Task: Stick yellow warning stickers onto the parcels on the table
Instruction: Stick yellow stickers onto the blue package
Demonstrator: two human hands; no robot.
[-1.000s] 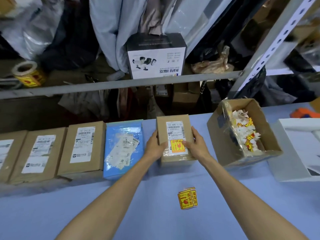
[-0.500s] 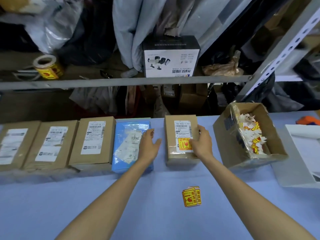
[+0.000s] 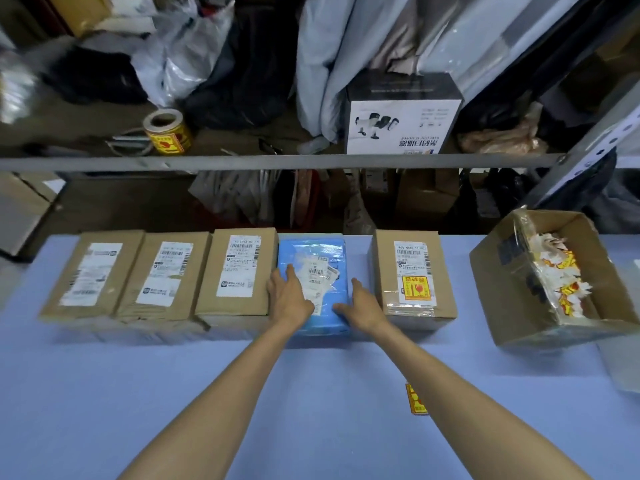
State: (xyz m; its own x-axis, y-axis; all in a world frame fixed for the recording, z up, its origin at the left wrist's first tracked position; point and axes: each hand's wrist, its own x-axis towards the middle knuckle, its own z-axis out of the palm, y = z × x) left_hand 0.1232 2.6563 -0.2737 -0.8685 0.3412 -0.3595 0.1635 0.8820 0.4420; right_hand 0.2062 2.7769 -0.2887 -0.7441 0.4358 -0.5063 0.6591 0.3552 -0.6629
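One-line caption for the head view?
Both hands, left and right, rest on the blue parcel beside a stickered cardboard parcel.

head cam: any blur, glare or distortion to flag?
Head view: motion blur smears the top-left shelf clutter; wide-angle bend bows the shelf rail; mild glare on the blue parcel; stickered box label stays fairly sharp.

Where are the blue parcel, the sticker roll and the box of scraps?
blue parcel (image 3: 313, 249): head view, bare top edge.
sticker roll (image 3: 169, 138): head view, yellow side.
box of scraps (image 3: 512, 292): head view, left outer wall.
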